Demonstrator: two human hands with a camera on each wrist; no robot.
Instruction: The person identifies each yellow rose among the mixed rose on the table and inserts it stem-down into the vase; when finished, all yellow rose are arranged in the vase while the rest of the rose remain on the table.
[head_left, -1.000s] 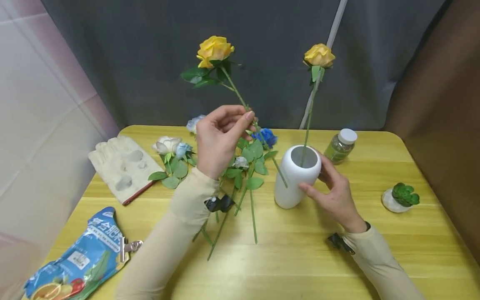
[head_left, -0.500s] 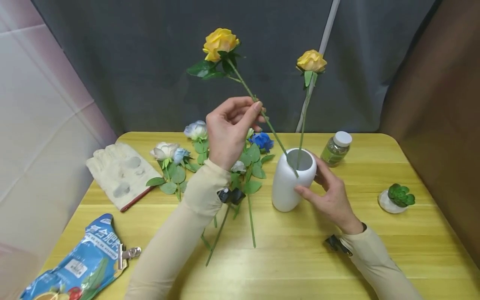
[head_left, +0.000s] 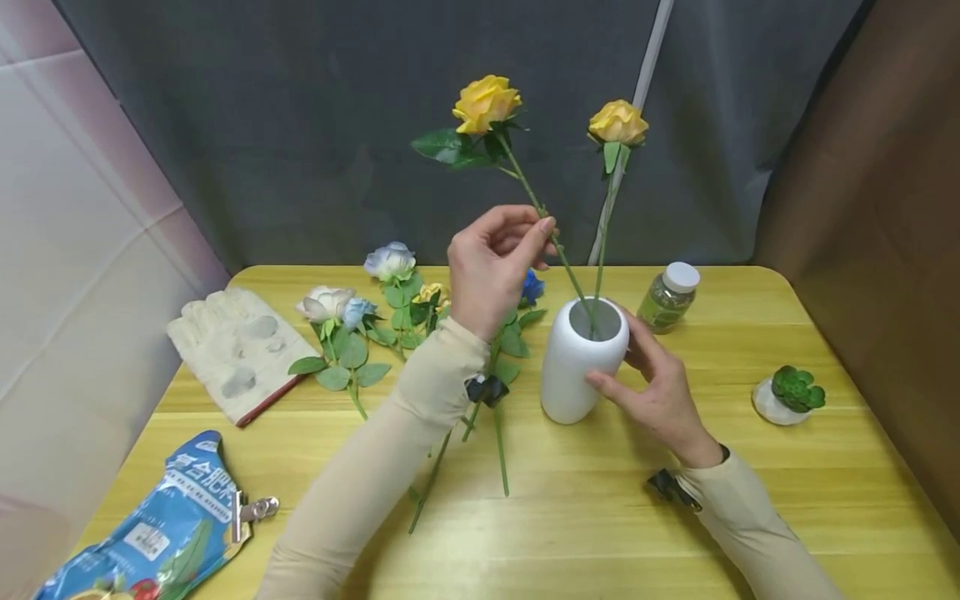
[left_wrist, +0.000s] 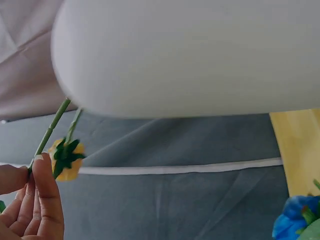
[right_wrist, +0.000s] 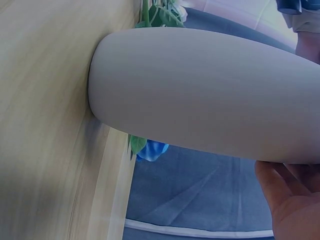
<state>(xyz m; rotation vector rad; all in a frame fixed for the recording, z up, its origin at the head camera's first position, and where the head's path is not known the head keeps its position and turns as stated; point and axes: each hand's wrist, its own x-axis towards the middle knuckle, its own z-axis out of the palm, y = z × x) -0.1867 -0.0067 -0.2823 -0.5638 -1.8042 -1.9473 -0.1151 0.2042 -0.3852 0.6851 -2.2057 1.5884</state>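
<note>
In the head view my left hand (head_left: 498,262) pinches the green stem of a yellow rose (head_left: 486,105) between thumb and fingers. The rose leans left, and its lower stem end is inside the mouth of a white vase (head_left: 573,383). Another yellow rose (head_left: 618,123) stands in the same vase, nearly upright. My right hand (head_left: 660,392) grips the vase's right side, thumb at the front and fingers behind it. The left wrist view shows the pinched stem (left_wrist: 52,125) running up to the vase rim. The right wrist view shows the vase (right_wrist: 200,90) standing on the table, fingers (right_wrist: 272,182) against its side.
Several loose flowers, among them a white one (head_left: 326,304) and a blue one (head_left: 532,287), lie left of the vase. A work glove (head_left: 240,354) and a clipped blue bag (head_left: 161,517) are farther left. A lidded jar (head_left: 670,297) and a small succulent pot (head_left: 783,400) stand to the right.
My left hand has moved right with the yellow rose, and its stem end has gone from in front of the vase into the mouth. The right hand has stayed on the vase.
</note>
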